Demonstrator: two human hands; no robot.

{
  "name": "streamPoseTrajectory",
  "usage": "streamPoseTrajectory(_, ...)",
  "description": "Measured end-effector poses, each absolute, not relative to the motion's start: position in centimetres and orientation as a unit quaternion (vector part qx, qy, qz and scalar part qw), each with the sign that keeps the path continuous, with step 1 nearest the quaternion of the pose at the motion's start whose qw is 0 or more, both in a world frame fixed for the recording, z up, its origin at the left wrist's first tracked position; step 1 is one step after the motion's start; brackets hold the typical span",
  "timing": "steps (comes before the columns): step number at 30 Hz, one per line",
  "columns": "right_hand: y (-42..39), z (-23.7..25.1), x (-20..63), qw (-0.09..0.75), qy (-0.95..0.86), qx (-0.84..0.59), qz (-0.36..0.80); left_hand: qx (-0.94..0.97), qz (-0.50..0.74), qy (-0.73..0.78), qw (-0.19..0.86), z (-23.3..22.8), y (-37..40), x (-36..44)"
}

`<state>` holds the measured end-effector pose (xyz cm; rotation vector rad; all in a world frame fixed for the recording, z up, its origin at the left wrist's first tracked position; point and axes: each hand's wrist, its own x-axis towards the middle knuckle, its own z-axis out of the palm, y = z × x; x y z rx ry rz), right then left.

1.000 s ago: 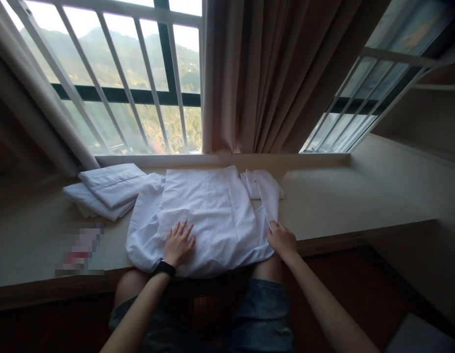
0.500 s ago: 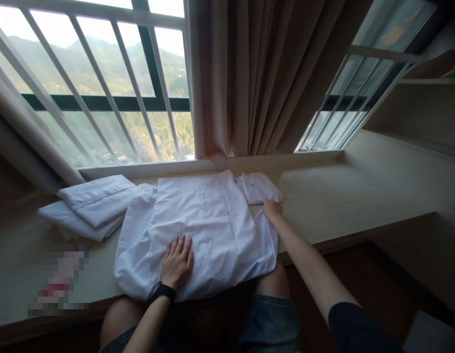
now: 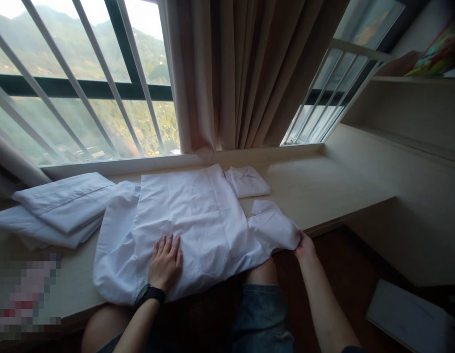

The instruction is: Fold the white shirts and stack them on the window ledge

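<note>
A white shirt (image 3: 190, 220) lies spread face down on a pale window-side counter (image 3: 323, 186). My left hand (image 3: 164, 262), with a black watch on the wrist, presses flat on the shirt's lower middle, fingers apart. My right hand (image 3: 304, 246) grips the end of the shirt's right sleeve (image 3: 273, 228) at the counter's front edge, the sleeve drawn out to the right. The shirt's collar (image 3: 247, 180) lies at the back, near the curtain.
Two folded white garments (image 3: 58, 208) are stacked at the left of the counter. A beige curtain (image 3: 227, 73) hangs behind, between barred windows. A shelf (image 3: 407, 83) with a colourful item is at the upper right. A white box (image 3: 411, 318) sits on the floor at the right.
My right hand has gone from the sleeve near the collar down to the counter's front edge, pulling the sleeve outward to the right. My left hand stays pressed on the shirt.
</note>
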<state>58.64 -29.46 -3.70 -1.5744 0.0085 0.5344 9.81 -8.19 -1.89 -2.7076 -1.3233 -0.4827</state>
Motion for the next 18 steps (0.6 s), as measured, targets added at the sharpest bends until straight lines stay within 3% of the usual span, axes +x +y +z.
streamPoseTrajectory(5, -30.9, -3.7, 59.2, 0.547, -0.044, -0.831, 0.085, -0.89, -0.154, -0.428, 0.032, -2.0, -8.0, 9.8)
streamPoseTrajectory(10, -28.1, -0.3, 59.8, 0.239, -0.35, -0.903, -0.069, -0.89, -0.145, -0.431, 0.026, -1.8, -8.1, 9.8)
streamPoseTrajectory(13, -24.7, 1.0, 58.4, 0.122, -0.461, -0.878, -0.038, -0.89, -0.143, -0.433, 0.018, -1.7, -8.2, 9.8)
streamPoseTrajectory(18, -19.3, 1.8, 55.6, 0.011, -0.436, -0.898, 0.057, -0.887, -0.146, -0.438, 0.019, -1.6, -8.2, 9.9)
